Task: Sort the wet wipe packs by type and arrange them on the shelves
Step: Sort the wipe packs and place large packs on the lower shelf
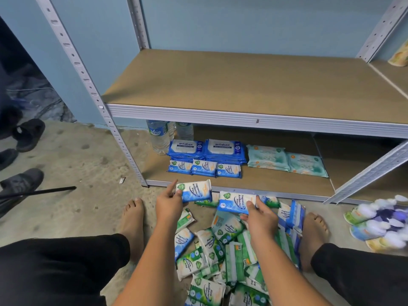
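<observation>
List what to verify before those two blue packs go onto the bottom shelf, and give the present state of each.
1. Grip of left hand on left blue pack: ok, fingers curl round its end.
2. Grip of right hand on right blue pack: ok, thumb lies on its face.
3. Held packs match the blue row: ok, same blue-and-white print.
4. Bare board on bottom shelf in front of that row: ok.
5. Stacks in that row level in height: cannot tell.
6. No green packs in either hand: ok, they lie on the floor.
</observation>
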Demonstrator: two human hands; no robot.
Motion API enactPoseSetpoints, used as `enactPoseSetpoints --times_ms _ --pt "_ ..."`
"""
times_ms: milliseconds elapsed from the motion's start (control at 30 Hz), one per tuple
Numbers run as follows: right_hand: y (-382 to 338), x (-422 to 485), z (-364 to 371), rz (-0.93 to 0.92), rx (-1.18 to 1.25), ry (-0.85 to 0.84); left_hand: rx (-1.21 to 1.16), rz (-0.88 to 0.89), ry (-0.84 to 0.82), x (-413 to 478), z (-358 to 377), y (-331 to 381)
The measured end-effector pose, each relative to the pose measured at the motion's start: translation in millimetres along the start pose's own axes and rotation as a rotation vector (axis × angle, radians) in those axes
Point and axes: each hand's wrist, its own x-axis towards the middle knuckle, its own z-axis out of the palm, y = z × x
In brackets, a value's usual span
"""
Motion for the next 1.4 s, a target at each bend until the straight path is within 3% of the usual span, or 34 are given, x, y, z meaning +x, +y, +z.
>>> enactPoseSetpoints --times_ms 200,500,700,967,1400 --pt "-6 36 48 0.048 0.118 -0.004 -0.064 -0.034 0.085 62 12 24" --pt "8 126 117 0.154 0.169 0.022 0.17 -0.027 0.215 210 17 7" --pt "14 177 138 0.169 0.169 0.055 0.273 -0.013 0.222 259 34 -13" --pt "12 225 133 0.139 0.121 0.152 0.524 0.066 0.354 272 56 -31" --pt "44 245 164 0.001 -0.221 0.066 0.479 0.111 0.378 278 51 -49"
